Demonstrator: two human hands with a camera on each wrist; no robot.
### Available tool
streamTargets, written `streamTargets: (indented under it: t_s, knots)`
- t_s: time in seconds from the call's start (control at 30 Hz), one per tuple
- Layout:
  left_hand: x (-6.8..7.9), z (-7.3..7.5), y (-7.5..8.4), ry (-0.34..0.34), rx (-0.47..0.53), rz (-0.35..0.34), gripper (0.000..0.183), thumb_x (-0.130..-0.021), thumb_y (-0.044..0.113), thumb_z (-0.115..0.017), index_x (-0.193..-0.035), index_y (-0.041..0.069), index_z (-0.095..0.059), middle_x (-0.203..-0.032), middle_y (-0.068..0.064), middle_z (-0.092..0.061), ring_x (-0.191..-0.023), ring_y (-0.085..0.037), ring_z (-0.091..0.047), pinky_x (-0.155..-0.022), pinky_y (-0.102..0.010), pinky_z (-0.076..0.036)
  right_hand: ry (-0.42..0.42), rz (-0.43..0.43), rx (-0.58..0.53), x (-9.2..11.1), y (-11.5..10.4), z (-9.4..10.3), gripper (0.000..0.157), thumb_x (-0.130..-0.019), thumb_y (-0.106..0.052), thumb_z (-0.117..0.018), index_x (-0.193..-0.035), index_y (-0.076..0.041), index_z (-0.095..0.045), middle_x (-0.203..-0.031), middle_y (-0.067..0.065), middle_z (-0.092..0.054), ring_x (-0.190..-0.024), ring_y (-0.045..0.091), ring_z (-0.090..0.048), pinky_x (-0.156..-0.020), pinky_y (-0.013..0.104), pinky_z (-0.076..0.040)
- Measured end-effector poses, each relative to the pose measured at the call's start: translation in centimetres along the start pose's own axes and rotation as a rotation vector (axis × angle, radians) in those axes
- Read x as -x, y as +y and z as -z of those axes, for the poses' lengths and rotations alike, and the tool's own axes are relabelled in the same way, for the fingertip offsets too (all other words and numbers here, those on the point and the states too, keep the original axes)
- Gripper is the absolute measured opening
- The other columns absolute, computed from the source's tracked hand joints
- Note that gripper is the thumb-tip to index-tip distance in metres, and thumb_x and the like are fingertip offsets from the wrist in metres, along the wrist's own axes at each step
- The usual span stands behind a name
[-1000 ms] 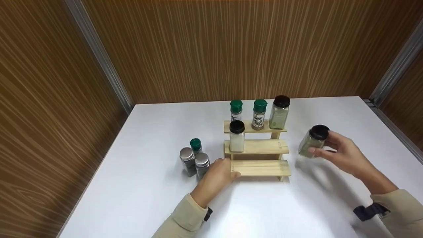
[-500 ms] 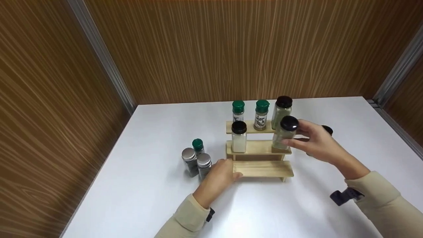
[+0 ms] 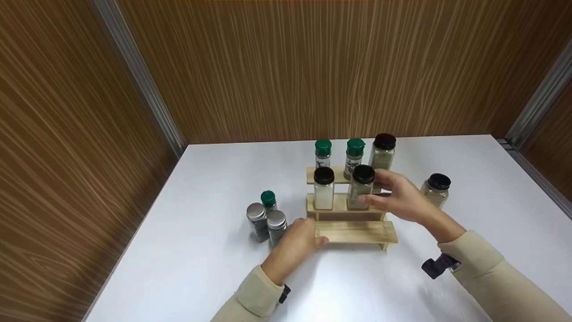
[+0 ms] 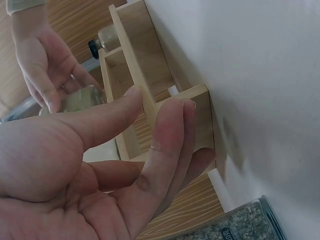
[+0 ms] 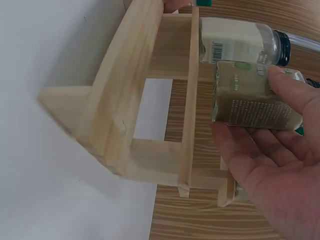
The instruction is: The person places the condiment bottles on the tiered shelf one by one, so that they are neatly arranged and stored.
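A three-tier wooden spice rack (image 3: 357, 232) stands on the white table. My left hand (image 3: 297, 241) pinches the left end of its lowest shelf; thumb and fingertips meet the wood in the left wrist view. In my right hand (image 3: 400, 197) is a glass spice jar (image 3: 360, 190) with a black lid and greenish-brown powder, held upright between thumb and fingers. Its base is close at the middle shelf, right of a black-lidded jar of white powder (image 3: 324, 197). In the right wrist view the held jar (image 5: 255, 97) overlaps that white jar.
On the top shelf are two green-capped bottles (image 3: 323, 147) and a black-lidded jar (image 3: 383, 152). Two silver-capped jars (image 3: 257, 221) and a green-capped bottle (image 3: 268, 199) stand left of the rack. Another black-lidded jar (image 3: 435, 190) is right of it. Wood-grain panels (image 3: 335, 67) rise behind.
My right hand has carried the spice jar leftward from the table's right side to the middle shelf, beside the white jar. My left hand stays at the rack's lowest shelf.
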State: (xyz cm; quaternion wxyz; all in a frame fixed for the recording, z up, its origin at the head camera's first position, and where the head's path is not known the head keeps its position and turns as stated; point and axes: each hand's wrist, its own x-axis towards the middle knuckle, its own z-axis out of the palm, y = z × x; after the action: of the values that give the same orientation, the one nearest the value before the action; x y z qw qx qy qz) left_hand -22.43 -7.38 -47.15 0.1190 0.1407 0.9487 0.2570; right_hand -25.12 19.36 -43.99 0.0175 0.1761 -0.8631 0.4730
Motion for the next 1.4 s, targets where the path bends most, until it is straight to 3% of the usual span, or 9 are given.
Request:
streamTargets:
  t_s: [0.13, 0.3, 0.63, 0.8, 0.9, 1.03, 1.13, 1.27, 1.4]
  knots:
    - [0.0, 0.0, 0.1, -0.009, 0.009, 0.012, 0.027, -0.091, 0.019, -0.082, -0.094, -0.004, -0.071, -0.073, -0.004, -0.058, -0.064, -0.017, -0.048, -0.055, -0.030, -0.041, -0.006, -0.018, -0.033, -0.1, 0.2, -0.6, 0.054, -0.092, -0.019, -0.083, -0.138, 0.000, -0.060, -0.132, 0.018, -0.071, -0.120, 0.033, -0.070, -0.093, 0.016, -0.054]
    - [0.0, 0.0, 0.0, -0.020, 0.019, 0.024, 0.030, -0.091, 0.020, -0.082, -0.102, -0.005, -0.071, -0.077, -0.006, -0.063, -0.067, -0.017, -0.050, -0.058, -0.031, -0.044, 0.001, -0.033, -0.075, 0.0, 0.4, -1.1, 0.054, -0.093, -0.017, -0.081, -0.138, 0.002, -0.058, -0.135, 0.022, -0.068, -0.122, 0.039, -0.069, -0.090, 0.017, -0.057]
    - [0.0, 0.1, -0.4, -0.022, 0.034, 0.026, 0.031, -0.090, 0.019, -0.083, -0.103, -0.006, -0.071, -0.082, -0.010, -0.068, -0.068, -0.019, -0.053, -0.060, -0.032, -0.046, 0.034, -0.045, -0.063, -0.2, 0.4, -1.6, 0.053, -0.091, -0.020, -0.083, -0.134, 0.001, -0.060, -0.130, 0.019, -0.070, -0.119, 0.035, -0.071, -0.094, 0.018, -0.055]
    - [0.2, 0.0, -0.8, 0.008, 0.018, -0.001, 0.032, -0.089, 0.018, -0.084, -0.101, -0.008, -0.071, -0.084, -0.013, -0.071, -0.068, -0.018, -0.053, -0.060, -0.033, -0.047, 0.063, -0.043, -0.064, 0.4, 0.3, -1.1, 0.050, -0.093, -0.022, -0.082, -0.134, -0.001, -0.061, -0.131, 0.016, -0.070, -0.118, 0.026, -0.069, -0.093, 0.015, -0.054]
    - [0.3, -0.1, -1.0, 0.023, 0.011, -0.012, 0.031, -0.088, 0.018, -0.084, -0.099, -0.008, -0.071, -0.083, -0.013, -0.071, -0.068, -0.018, -0.052, -0.060, -0.034, -0.048, 0.130, -0.015, -0.053, 1.0, 0.1, -0.2, 0.043, -0.095, -0.020, -0.080, -0.130, -0.001, -0.064, -0.128, 0.017, -0.070, -0.113, 0.016, -0.070, -0.093, 0.015, -0.056]
    - [0.2, 0.0, -1.2, 0.030, 0.002, -0.015, 0.032, -0.088, 0.019, -0.085, -0.100, -0.008, -0.071, -0.084, -0.014, -0.072, -0.069, -0.018, -0.054, -0.061, -0.035, -0.050, 0.281, 0.022, -0.021, 1.9, -0.3, 1.7, 0.034, -0.096, -0.016, -0.079, -0.124, 0.000, -0.068, -0.119, 0.018, -0.073, -0.102, 0.002, -0.071, -0.091, 0.015, -0.057]
    - [0.2, 0.2, -1.3, 0.028, -0.005, -0.004, 0.032, -0.089, 0.021, -0.084, -0.100, -0.007, -0.071, -0.085, -0.014, -0.072, -0.069, -0.018, -0.054, -0.062, -0.035, -0.050, 0.380, 0.020, 0.017, 2.6, -0.4, 3.4, 0.034, -0.096, -0.018, -0.078, -0.125, -0.001, -0.068, -0.119, 0.012, -0.073, -0.100, -0.002, -0.070, -0.088, 0.011, -0.056]
    - [0.2, 0.4, -1.5, 0.028, -0.001, 0.008, 0.032, -0.089, 0.021, -0.084, -0.100, -0.006, -0.071, -0.084, -0.013, -0.071, -0.069, -0.019, -0.054, -0.062, -0.035, -0.049, 0.476, 0.010, 0.050, 2.9, 0.3, 5.4, 0.043, -0.095, -0.017, -0.080, -0.132, -0.002, -0.066, -0.130, 0.006, -0.069, -0.115, -0.006, -0.062, -0.098, 0.008, -0.050]
    - [0.1, 0.4, -1.8, 0.042, -0.007, 0.001, 0.032, -0.088, 0.020, -0.084, -0.101, -0.007, -0.072, -0.085, -0.014, -0.072, -0.070, -0.018, -0.054, -0.063, -0.036, -0.050, 0.514, -0.041, 0.092, 3.2, 2.1, 6.7, 0.060, -0.093, -0.020, -0.083, -0.145, -0.004, -0.058, -0.147, 0.013, -0.059, -0.138, 0.003, -0.051, -0.112, 0.007, -0.040]
